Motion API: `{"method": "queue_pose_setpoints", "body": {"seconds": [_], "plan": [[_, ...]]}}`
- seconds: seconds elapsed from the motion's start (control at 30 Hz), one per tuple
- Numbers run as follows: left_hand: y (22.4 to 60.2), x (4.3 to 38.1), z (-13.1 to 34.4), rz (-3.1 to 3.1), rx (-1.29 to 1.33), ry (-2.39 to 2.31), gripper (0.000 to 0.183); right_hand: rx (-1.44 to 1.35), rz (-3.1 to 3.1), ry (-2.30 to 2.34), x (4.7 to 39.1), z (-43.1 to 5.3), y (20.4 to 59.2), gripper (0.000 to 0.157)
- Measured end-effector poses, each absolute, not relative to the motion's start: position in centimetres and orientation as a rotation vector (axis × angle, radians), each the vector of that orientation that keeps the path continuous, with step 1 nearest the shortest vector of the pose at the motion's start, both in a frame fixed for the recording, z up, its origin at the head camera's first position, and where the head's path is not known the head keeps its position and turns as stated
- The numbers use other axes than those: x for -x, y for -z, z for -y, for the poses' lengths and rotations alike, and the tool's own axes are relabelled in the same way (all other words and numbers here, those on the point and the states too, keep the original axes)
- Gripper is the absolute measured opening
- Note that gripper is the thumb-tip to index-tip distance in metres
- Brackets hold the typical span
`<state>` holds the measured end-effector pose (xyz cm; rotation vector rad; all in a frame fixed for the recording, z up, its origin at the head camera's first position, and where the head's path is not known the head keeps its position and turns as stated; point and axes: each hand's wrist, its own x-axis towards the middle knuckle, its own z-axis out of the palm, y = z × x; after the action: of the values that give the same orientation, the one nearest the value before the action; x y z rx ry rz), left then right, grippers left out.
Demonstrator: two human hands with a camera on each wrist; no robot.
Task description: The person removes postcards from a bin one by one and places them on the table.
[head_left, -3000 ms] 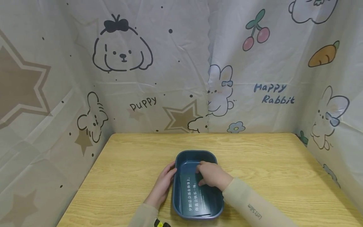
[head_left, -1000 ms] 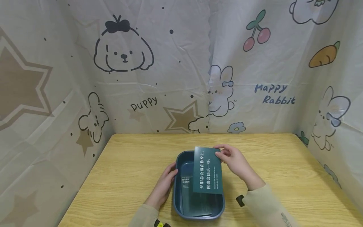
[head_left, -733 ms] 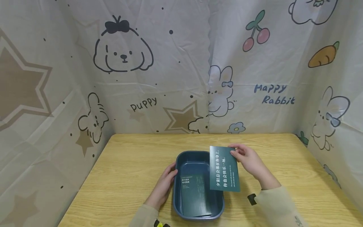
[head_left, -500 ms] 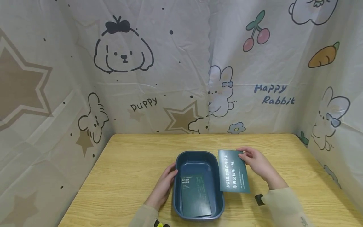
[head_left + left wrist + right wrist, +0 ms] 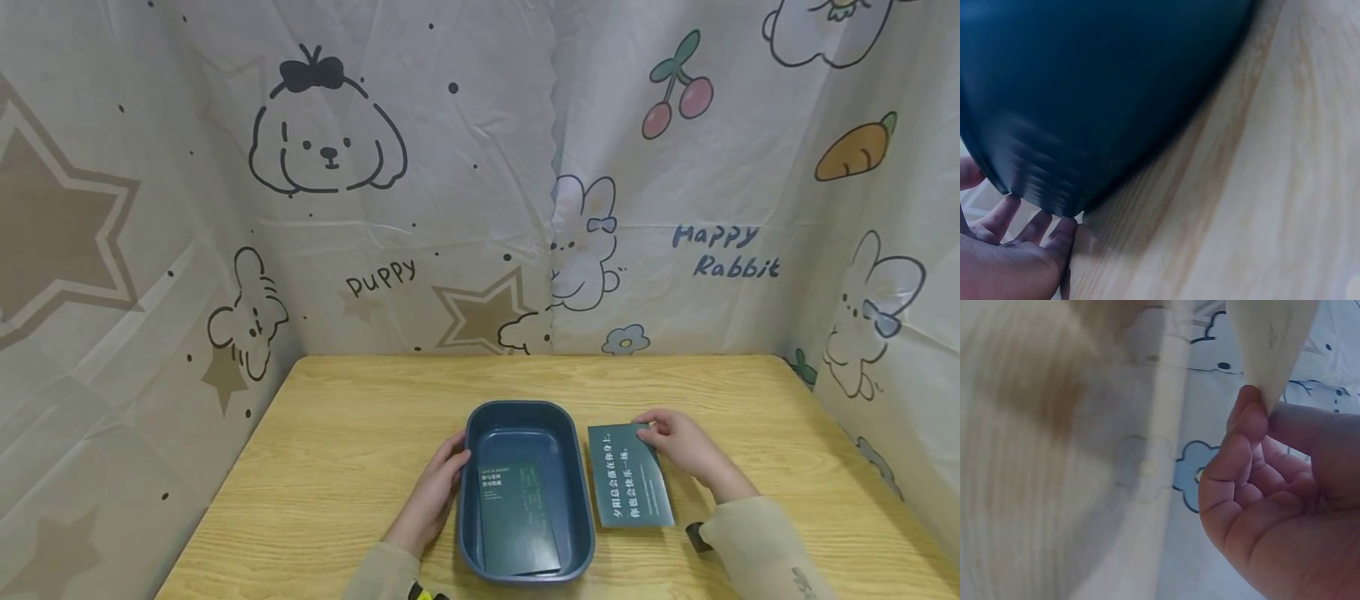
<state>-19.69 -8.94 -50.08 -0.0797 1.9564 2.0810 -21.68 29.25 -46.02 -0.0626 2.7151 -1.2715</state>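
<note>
A dark blue rectangular tray [image 5: 525,442] with rounded corners stands on the table. My left hand [image 5: 426,493] holds its left side, with the thumb at the rim; in the left wrist view the fingertips [image 5: 1063,226] touch the outer wall. My right hand [image 5: 690,450] pinches a dark green postcard [image 5: 630,479] by its far right corner, just to the right of the tray. The right wrist view shows the postcard's pale back [image 5: 1272,337] between thumb and fingers. Inside the tray, toward its near end, lies another green postcard [image 5: 517,521] with small white lettering, face up.
The wood-grain table [image 5: 360,417] reaches back to a hanging cloth [image 5: 420,208] printed with cartoon animals, stars and fruit. More of the cloth hangs along the left and right sides. Dark bands show at both sleeves.
My right hand has lifted the postcard out of the tray, carried it right and lowered it beside the tray. Another postcard in the tray is now uncovered. My left hand has stayed in place.
</note>
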Motion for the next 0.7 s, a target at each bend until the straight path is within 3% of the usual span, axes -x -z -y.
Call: {"method": "queue_pose_setpoints", "body": {"seconds": [0.7], "plan": [[50.3,19.7,9.1,-1.960,0.060,-2.066,0.058,0.025,-2.755,1.046,21.9,-28.7,47.9,0.021]]}}
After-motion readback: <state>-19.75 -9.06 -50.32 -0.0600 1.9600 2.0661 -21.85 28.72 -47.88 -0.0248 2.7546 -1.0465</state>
